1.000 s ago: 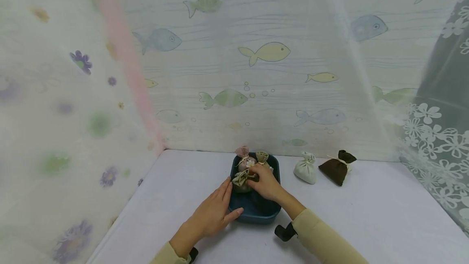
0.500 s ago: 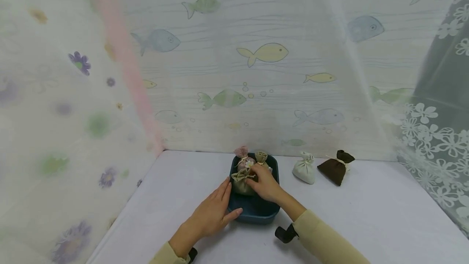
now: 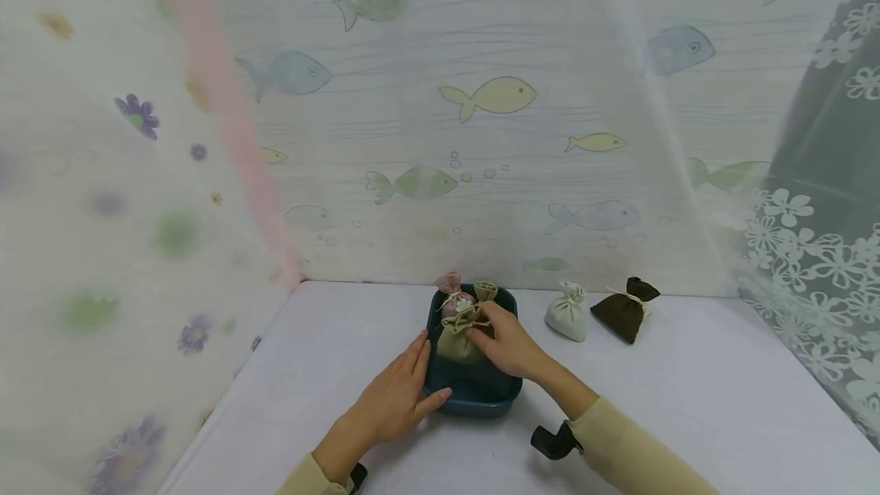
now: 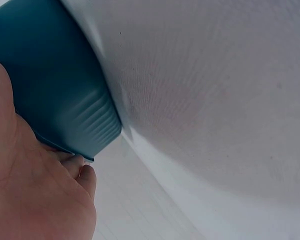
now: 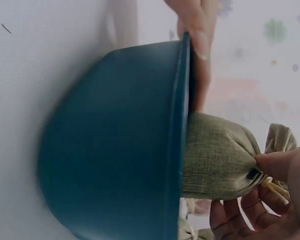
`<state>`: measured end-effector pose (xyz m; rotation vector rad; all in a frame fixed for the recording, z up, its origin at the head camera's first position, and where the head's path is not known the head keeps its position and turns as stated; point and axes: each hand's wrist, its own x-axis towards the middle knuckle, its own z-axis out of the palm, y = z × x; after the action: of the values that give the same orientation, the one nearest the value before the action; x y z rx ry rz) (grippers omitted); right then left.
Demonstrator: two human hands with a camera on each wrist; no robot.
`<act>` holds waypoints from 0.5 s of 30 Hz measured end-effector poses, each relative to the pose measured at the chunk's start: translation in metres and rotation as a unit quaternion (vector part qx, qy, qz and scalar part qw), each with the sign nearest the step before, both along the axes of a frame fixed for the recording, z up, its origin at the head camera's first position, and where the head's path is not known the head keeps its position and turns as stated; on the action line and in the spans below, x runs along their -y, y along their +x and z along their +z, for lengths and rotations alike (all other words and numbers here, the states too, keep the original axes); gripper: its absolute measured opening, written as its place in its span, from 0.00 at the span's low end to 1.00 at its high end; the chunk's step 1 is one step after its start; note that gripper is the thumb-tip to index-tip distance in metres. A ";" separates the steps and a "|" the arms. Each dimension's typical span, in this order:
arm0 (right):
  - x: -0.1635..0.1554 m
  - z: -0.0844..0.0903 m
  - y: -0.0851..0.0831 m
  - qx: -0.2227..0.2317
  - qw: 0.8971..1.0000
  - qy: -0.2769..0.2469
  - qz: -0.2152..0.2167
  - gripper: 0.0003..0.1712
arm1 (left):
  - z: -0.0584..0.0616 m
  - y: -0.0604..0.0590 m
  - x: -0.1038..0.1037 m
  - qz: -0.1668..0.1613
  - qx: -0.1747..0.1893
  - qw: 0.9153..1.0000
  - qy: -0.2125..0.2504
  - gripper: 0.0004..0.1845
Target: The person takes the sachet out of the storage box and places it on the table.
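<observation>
Olive-green pouch [image 3: 459, 341] sits inside the teal tub [image 3: 474, 396] on the white bench [image 3: 687, 396], rising above the rim. Right hand [image 3: 509, 344] pinches the pouch at its tied neck (thumb and fingers [image 5: 277, 165] closed on the gathered cloth). Left hand [image 3: 399, 399] rests against the tub's left wall, fingers straight. A pink pouch [image 3: 450, 292] stands at the tub's far end. White pouch [image 3: 567, 312] and brown pouch [image 3: 624, 310] lie on the bench, right of the tub.
</observation>
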<state>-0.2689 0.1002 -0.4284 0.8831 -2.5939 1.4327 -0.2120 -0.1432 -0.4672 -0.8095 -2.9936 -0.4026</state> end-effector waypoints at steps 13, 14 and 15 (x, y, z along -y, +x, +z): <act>-0.035 0.017 0.015 0.015 1.000 0.001 0.018 0.14 | -0.002 0.000 0.000 -0.001 -0.005 1.000 0.003 0.50; -0.038 0.017 0.016 0.017 1.000 0.003 0.014 0.14 | -0.002 0.000 0.000 -0.001 -0.005 1.000 0.003 0.49; -0.042 0.018 0.016 0.019 1.000 0.006 0.008 0.14 | -0.002 0.000 0.000 -0.002 -0.005 1.000 0.003 0.49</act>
<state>-0.2525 0.1419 -0.4100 0.8900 -2.6314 1.4530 -0.2118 -0.1436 -0.4691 -0.8142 -2.9802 -0.4051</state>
